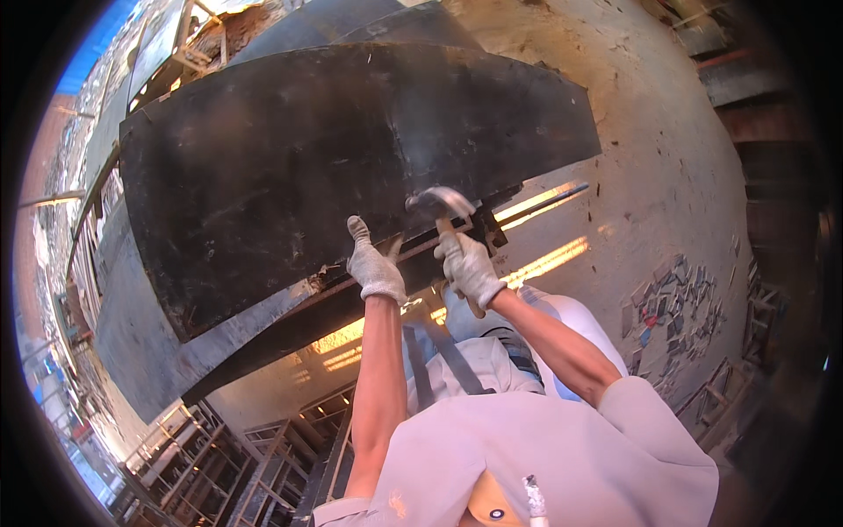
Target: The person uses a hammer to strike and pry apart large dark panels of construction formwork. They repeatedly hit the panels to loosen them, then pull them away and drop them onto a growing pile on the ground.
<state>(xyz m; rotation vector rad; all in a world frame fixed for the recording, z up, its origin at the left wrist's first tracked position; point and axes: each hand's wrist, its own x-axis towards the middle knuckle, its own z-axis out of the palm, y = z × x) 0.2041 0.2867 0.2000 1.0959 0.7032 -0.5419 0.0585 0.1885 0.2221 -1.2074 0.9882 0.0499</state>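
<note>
A large dark sheet panel (276,165), scuffed and dusty, spans the space before me. My left hand (377,270), in a pale knitted glove, is at its near edge. The thumb lies against the top face and the other fingers are mostly hidden at the edge, apparently gripping it. My right hand (471,270), gloved too, grips the wooden handle of a claw hammer (442,201). The hammer's metal head, slightly blurred, is over the panel's near edge, right of my left hand. Whether it touches the panel cannot be made out.
Beneath lie more sheets, including a grey one (145,356). A dark bar (543,205) sticks out to the right. Small scraps (678,309) are strewn over the floor (652,178). Metal frames (184,461) stand lower left. A burning cigarette (535,500) shows at the bottom.
</note>
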